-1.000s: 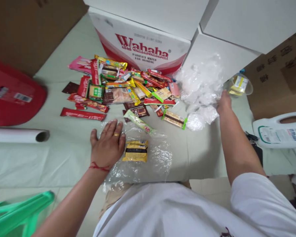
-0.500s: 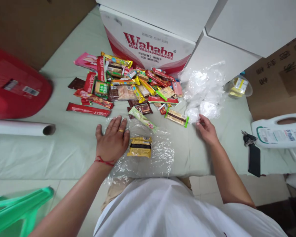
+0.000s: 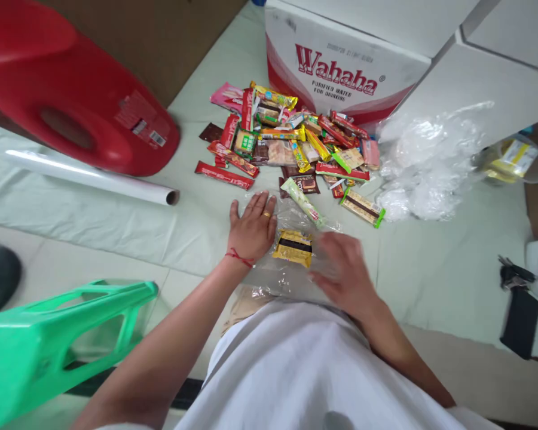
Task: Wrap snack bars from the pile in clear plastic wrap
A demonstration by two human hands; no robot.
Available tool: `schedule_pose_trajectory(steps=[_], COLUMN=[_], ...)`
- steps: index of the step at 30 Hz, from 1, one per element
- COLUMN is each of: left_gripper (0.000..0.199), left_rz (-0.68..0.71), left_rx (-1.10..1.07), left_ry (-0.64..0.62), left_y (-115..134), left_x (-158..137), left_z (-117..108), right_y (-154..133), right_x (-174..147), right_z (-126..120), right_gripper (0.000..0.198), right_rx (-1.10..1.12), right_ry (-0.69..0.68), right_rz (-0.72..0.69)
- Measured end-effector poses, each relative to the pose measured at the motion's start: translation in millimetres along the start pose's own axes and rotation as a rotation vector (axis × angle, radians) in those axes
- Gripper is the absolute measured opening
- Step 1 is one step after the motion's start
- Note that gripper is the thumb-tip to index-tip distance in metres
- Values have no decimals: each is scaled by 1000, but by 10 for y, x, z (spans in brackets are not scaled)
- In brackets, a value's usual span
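The left hand (image 3: 253,230) lies flat on the left part of the clear plastic bag (image 3: 280,282), its fingers slightly apart. Between both hands, the yellow packet (image 3: 293,248) lies within the bag's outline on the table (image 3: 197,233). The right hand (image 3: 346,272) is blurred, thumb and fingers apart; whether it touches the bag, I cannot tell.

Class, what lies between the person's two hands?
In the head view, a yellow packet lies between the left hand and right hand, with clear plastic around it.
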State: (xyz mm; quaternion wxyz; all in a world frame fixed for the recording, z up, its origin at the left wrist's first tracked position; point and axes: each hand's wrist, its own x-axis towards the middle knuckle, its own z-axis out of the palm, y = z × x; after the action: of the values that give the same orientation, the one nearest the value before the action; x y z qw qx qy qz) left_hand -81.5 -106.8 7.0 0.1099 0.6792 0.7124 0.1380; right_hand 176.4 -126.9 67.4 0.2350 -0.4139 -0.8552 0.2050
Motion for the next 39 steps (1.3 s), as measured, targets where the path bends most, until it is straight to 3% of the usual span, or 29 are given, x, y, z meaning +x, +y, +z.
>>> schedule_pose_trajectory(steps=[3, 11, 18, 29, 34, 39], left_gripper=[59, 58, 57, 56, 56, 56], left_rz=[7, 34, 39, 52, 56, 46], left_rx=[-4, -12, -27, -18, -32, -46], left_ry=[8, 17, 10, 34, 39, 59], left_y=[5, -22, -24, -47, -47, -38], left_x=[-7, -27, -24, -33, -35, -39], left_z=[2, 6, -25, -5, 13, 27], right_y=[-105, 69, 38, -183, -102, 19], right_x=[151, 326, 289, 556, 506, 372], right_z=[291, 283, 524, 399, 448, 356], right_gripper=[59, 39, 55, 66, 63, 61], right_rx=[33, 140, -38, -311, -298, -175], right_ry=[-146, -1, -129, -356, -337, -227], right_rz=[-77, -101, -59, 13, -14, -35])
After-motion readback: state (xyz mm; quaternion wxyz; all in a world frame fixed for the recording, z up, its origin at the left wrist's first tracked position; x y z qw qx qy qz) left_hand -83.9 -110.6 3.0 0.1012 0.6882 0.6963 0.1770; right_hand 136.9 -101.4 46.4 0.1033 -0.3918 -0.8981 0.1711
